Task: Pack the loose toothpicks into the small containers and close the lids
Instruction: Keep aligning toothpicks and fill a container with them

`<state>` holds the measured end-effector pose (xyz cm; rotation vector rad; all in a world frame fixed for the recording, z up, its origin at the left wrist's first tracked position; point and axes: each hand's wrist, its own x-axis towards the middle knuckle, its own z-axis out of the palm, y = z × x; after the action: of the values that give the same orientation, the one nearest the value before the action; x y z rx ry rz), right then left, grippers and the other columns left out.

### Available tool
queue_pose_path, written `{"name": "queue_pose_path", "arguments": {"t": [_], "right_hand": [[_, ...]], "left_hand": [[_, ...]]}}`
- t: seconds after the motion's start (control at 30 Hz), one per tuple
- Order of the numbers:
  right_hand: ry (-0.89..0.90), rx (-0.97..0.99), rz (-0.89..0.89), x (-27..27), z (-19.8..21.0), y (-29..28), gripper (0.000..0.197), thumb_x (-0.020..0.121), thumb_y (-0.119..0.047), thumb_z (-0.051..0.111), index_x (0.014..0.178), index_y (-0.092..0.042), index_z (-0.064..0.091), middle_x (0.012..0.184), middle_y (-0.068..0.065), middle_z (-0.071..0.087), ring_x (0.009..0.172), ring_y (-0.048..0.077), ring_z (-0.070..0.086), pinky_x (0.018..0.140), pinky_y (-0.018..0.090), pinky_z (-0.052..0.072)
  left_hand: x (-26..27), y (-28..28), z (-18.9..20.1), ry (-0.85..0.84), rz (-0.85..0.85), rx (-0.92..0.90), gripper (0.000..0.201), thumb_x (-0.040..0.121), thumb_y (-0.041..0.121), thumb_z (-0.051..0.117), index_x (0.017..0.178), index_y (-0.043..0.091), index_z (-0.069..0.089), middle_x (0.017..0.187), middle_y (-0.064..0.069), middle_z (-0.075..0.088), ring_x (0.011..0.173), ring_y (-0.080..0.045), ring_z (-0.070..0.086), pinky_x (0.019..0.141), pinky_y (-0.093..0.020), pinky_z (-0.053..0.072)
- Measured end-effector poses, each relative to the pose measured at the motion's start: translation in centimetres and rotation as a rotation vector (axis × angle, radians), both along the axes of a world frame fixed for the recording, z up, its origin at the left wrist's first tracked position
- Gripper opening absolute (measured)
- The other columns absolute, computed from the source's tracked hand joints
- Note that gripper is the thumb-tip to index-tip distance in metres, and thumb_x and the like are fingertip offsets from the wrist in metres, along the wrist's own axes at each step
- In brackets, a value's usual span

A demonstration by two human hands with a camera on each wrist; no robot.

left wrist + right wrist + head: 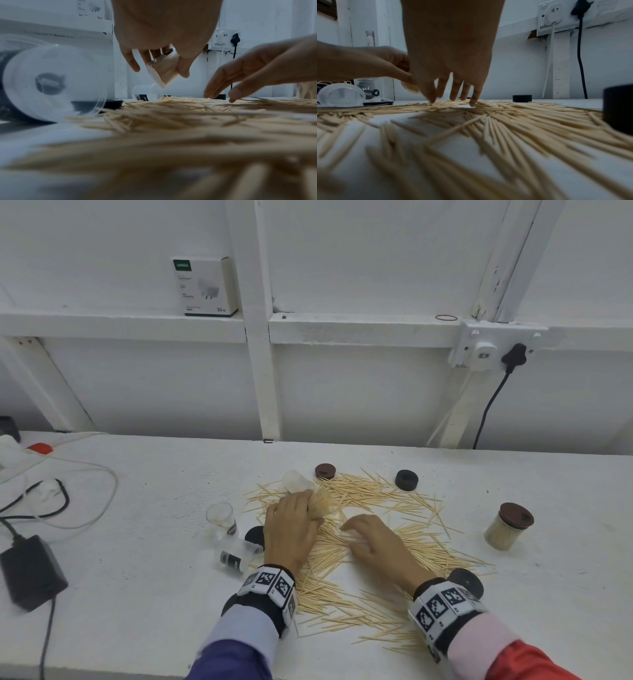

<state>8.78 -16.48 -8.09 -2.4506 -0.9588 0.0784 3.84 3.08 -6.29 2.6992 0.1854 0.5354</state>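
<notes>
Loose toothpicks point(373, 501) lie scattered across the white table point(154, 542). My left hand point(291, 529) grips a small clear container point(163, 67) packed with toothpicks and holds it tilted above the pile; its open mouth point(410, 86) shows in the right wrist view. My right hand point(370, 537) is beside it, fingers point(453, 93) spread and straight, with the tips touching the toothpicks. An empty container point(221, 515) stands upright to the left. Two more lie on their sides point(236, 556) point(296, 481). A filled container with a brown lid point(507, 529) stands at the right.
Loose lids sit around the pile: brown point(324, 470), black point(406, 480), black point(255, 535) and black point(466, 582) by my right wrist. A power adapter point(30, 573) and cables point(68, 474) occupy the left. A wall with a socket point(486, 350) rises behind.
</notes>
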Motion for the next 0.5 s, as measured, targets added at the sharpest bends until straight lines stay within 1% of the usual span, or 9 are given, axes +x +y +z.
{"name": "queue_pose_path", "arguments": {"t": [0.07,0.13,0.17,0.23,0.3,0.33,0.4,0.47,0.5], "right_hand": [[0.04,-0.137,0.133,0.0,-0.6,0.1,0.043,0.096,-0.043,0.041,0.135,-0.029,0.052,0.146,-0.004,0.044,0.136,0.013,0.033,0.112,0.037,0.031],[0.029,-0.206,0.188,-0.2,-1.0,0.3,0.055,0.092,-0.057,0.027,0.138,-0.035,0.049,0.151,-0.007,0.038,0.14,0.011,0.029,0.114,0.039,0.024],[0.003,-0.206,0.193,-0.2,-1.1,0.4,0.051,0.094,-0.056,0.029,0.136,-0.036,0.051,0.149,-0.008,0.042,0.138,0.01,0.032,0.113,0.039,0.025],[-0.047,-0.159,0.185,0.0,-0.7,0.4,0.035,0.097,-0.044,0.046,0.126,-0.031,0.061,0.135,-0.01,0.055,0.126,0.01,0.044,0.107,0.036,0.03],[-0.08,-0.135,0.171,0.2,-0.4,0.6,0.028,0.093,-0.04,0.057,0.118,-0.029,0.065,0.12,-0.013,0.061,0.113,0.009,0.048,0.099,0.032,0.034],[-0.081,-0.138,0.164,0.2,-0.2,0.6,0.03,0.091,-0.042,0.06,0.118,-0.029,0.064,0.117,-0.013,0.061,0.11,0.009,0.049,0.096,0.03,0.034],[-0.051,-0.147,0.158,0.1,-0.1,0.7,0.043,0.088,-0.044,0.064,0.127,-0.028,0.057,0.116,-0.011,0.061,0.108,0.009,0.048,0.091,0.026,0.033],[-0.041,-0.18,0.163,-0.1,0.1,0.8,0.052,0.088,-0.046,0.064,0.133,-0.024,0.053,0.116,-0.007,0.059,0.105,0.012,0.048,0.086,0.026,0.034],[-0.049,-0.195,0.158,-0.2,0.0,0.8,0.052,0.088,-0.046,0.063,0.133,-0.023,0.054,0.114,-0.004,0.058,0.103,0.014,0.048,0.082,0.026,0.034]], "left_hand": [[0.0,0.0,-0.1,0.007,-0.005,0.024,0.05,0.088,0.037,0.066,0.132,0.018,0.052,0.124,0.002,0.059,0.118,-0.02,0.052,0.101,-0.036,0.035],[0.0,-0.1,-0.1,0.023,-0.007,0.046,0.051,0.09,0.039,0.062,0.135,0.019,0.048,0.127,0.003,0.057,0.121,-0.018,0.049,0.103,-0.034,0.032],[0.0,-0.1,-0.1,0.032,-0.006,0.053,0.052,0.091,0.04,0.06,0.138,0.02,0.046,0.13,0.004,0.055,0.123,-0.017,0.047,0.105,-0.033,0.029],[0.0,-0.1,-0.1,0.049,-0.004,0.055,0.053,0.093,0.043,0.055,0.14,0.023,0.042,0.133,0.007,0.052,0.126,-0.014,0.044,0.106,-0.03,0.026],[0.0,-0.1,-0.1,0.062,-0.011,0.05,0.053,0.093,0.044,0.054,0.141,0.024,0.041,0.134,0.007,0.051,0.126,-0.014,0.043,0.106,-0.03,0.026],[0.0,0.0,0.0,0.067,-0.015,0.047,0.053,0.093,0.045,0.054,0.14,0.024,0.041,0.133,0.007,0.052,0.125,-0.014,0.043,0.105,-0.03,0.027],[0.0,0.0,-0.1,0.078,-0.014,0.045,0.054,0.093,0.045,0.054,0.14,0.024,0.041,0.133,0.007,0.053,0.125,-0.014,0.044,0.104,-0.03,0.028],[0.0,0.0,-0.1,0.087,-0.01,0.05,0.054,0.093,0.045,0.054,0.14,0.024,0.041,0.133,0.007,0.053,0.125,-0.014,0.044,0.104,-0.03,0.028],[0.0,-0.1,-0.1,0.089,-0.009,0.048,0.053,0.093,0.045,0.054,0.14,0.024,0.041,0.133,0.007,0.053,0.124,-0.014,0.044,0.104,-0.03,0.027]]}}
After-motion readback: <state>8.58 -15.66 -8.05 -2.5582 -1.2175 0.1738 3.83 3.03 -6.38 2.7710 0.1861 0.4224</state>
